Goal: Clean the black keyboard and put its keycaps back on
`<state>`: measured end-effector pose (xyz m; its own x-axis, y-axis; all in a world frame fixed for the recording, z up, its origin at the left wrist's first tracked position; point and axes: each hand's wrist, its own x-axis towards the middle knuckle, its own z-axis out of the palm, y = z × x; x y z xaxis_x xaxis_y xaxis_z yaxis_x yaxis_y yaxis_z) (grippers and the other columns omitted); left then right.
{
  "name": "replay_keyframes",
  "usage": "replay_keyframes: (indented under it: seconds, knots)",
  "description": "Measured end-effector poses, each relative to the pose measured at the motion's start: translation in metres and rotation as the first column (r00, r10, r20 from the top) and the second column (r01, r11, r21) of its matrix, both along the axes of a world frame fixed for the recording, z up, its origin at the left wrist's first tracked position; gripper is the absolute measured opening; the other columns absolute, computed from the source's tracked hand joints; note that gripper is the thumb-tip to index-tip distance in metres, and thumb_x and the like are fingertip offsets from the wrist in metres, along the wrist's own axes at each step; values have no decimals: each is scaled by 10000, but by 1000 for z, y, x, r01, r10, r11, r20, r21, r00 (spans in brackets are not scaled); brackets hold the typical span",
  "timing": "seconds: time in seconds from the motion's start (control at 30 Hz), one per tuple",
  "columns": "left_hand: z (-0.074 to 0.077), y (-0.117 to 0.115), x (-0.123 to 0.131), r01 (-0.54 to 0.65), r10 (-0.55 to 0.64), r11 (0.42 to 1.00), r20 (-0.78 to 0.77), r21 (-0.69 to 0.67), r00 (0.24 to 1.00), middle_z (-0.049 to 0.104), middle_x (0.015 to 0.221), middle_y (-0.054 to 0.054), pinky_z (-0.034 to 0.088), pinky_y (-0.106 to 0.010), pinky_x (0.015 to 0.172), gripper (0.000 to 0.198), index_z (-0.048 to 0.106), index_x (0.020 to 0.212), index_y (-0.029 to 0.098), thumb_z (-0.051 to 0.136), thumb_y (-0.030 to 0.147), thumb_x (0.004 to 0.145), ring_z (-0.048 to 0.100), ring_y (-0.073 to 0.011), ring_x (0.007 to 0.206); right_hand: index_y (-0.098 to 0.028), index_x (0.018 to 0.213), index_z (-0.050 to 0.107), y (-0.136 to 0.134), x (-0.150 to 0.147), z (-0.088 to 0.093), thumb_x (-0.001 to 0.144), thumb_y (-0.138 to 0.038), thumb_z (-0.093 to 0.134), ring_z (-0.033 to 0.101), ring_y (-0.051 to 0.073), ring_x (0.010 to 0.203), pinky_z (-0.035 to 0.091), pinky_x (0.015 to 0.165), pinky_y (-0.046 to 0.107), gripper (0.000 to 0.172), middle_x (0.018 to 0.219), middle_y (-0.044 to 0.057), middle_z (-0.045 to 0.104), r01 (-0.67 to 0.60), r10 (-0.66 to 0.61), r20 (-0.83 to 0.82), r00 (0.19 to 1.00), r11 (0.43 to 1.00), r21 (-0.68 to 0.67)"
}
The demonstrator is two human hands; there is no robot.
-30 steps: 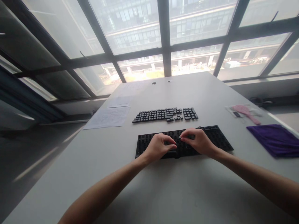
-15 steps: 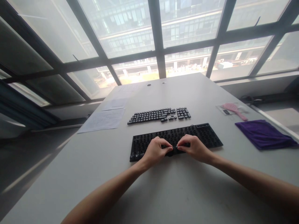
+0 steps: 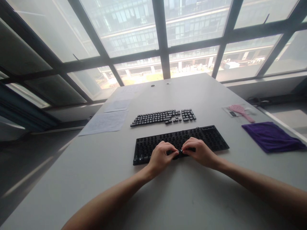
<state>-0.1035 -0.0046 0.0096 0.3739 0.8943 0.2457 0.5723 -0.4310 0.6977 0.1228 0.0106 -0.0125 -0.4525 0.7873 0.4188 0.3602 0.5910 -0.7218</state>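
The flat clear plastic bag (image 3: 251, 110) lies beyond the right hand (image 3: 198, 152) and well to its right. A pink paddle-shaped object with a rounded head and a straight handle (image 3: 238, 109) and a small dark rectangular piece (image 3: 232, 113) lie at it; whether they are inside the bag or on top of it, I cannot tell.

The long black rectangular keyboard (image 3: 149, 144), its rows of key positions mostly uncapped, lies under both hands on the white smooth tabletop (image 3: 168, 198). Its long axis runs left to right across the front of the person, with the right end angled slightly farther away. A few black caps (image 3: 141, 159) sit at its near left corner, to the left of the left hand (image 3: 161, 156).

The hands nearly meet over the keyboard's near edge. The right thumb and forefinger pinch a tiny dark bit with a pale spot (image 3: 181, 150), too small to make out. The left fingertips are drawn close together just beside it; I cannot tell whether they grip anything.

Beyond the hands, loose black keycaps (image 3: 154, 117) lie in keyboard-like rows, with a separate black number block (image 3: 188, 115) at their right. A folded purple cloth (image 3: 273, 136) lies right of the right hand; white paper sheets (image 3: 103, 122) lie beyond the left hand, to its left.
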Motion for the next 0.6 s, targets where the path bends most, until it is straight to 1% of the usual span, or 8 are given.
replay_keyframes:
  seconds: [0.2,0.37,0.5,0.6]
  knots:
    - [-1,1,0,5,-5,1000,-13,11,1000,766,872,0,497,-344,819,35,773,817,240,764,220,844,662,-188,839,-222,825,757,-1,0,2,868,-150,719,658,212,852,546,806,369,92,865,39,757,1,-1,-8,1000,1000,-29]
    - [-3,-2,0,36,-29,991,-53,127,998,756,897,-15,512,-332,775,29,762,839,229,750,226,866,646,-188,840,-220,830,749,-1,0,-1,868,-144,724,648,209,854,536,814,371,88,869,35,750,5,-5,-6,1000,1000,-16]
    - [-5,-5,-2,88,-57,965,-129,245,990,754,913,-26,522,-319,727,80,763,857,235,711,269,908,627,-182,817,-216,906,745,-2,-1,-6,896,-153,700,635,210,869,523,803,366,78,892,43,739,10,-11,22,1000,998,56]
    - [-7,-4,-3,124,-77,952,-174,281,982,753,927,-28,524,-313,721,138,762,863,236,664,287,945,619,-175,812,-206,939,738,-4,-1,-8,937,-170,656,627,204,879,507,804,361,89,930,59,728,-34,25,63,998,987,157]
